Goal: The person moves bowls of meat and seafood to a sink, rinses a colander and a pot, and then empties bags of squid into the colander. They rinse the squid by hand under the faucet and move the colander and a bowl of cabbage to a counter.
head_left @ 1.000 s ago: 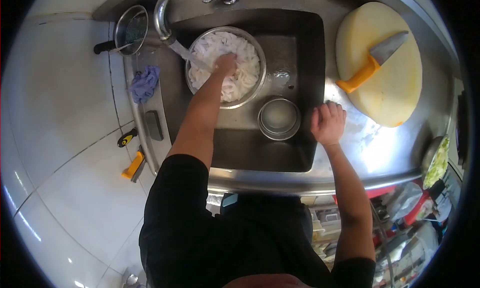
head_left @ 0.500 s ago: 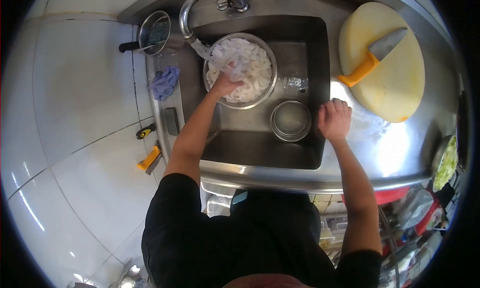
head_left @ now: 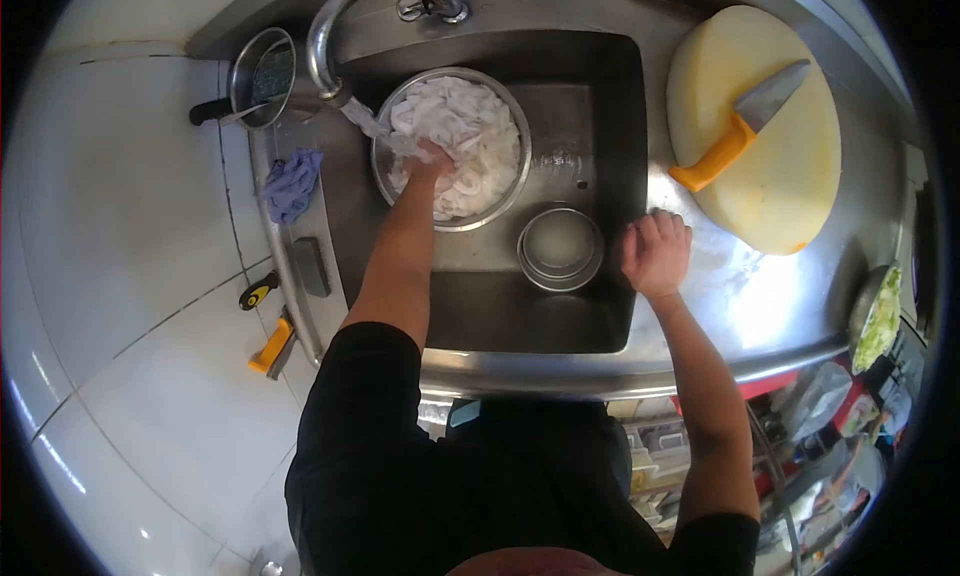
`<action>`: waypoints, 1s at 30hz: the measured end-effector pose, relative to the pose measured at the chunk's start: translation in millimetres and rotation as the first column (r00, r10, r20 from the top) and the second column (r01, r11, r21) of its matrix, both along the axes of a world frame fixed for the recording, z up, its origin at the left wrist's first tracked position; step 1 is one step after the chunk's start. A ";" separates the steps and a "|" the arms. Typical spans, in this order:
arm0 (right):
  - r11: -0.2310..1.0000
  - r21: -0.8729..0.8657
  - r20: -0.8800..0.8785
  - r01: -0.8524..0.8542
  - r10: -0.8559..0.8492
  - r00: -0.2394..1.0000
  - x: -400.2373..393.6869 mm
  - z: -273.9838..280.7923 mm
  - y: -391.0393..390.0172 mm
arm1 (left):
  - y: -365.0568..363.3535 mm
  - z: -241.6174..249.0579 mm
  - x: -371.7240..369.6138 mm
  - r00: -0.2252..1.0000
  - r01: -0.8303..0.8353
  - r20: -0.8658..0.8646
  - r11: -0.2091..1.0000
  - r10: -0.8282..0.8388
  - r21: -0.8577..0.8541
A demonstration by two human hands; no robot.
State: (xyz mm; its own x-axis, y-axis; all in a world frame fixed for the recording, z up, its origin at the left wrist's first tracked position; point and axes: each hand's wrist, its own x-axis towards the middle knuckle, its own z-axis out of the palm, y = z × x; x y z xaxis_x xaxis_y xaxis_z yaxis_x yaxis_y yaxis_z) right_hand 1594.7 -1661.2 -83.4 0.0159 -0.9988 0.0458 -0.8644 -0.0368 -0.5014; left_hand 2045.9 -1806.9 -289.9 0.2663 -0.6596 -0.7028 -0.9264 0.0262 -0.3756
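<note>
Left hand is buried in the white sliced strips, fingers curled into the pile; whether it's clutching a bunch or just stirring, can't tell. Right hand lies flat and empty on the steel counter at the sink's 3 o'clock edge, fingers spread, likely bracing the lean-in

Strips fill the big metal bowl sitting in the sink at its 11 o'clock corner, right under the faucet so the running stream lands at the bowl's 9 o'clock rim. Small steel bowl is parked at the big bowl's 5 o'clock, out of the water

Cleaver with orange handle rests on the round cutting board at 2 o'clock of the sink. Blue rag and strainer are on the ledge at 9–10 o'clock

Vs 0.5 s ago: left hand sits a bit nearer the stream, right hand unmoved on the counter; the rest of the shift looks like head motion
</note>
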 end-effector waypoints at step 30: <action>1.000 0.007 -0.010 -0.003 0.003 1.000 2.0 -2.1 1.2 | 7.3 29.7 -76.8 0.981 0.151 -0.113 0.986 -0.159 -0.071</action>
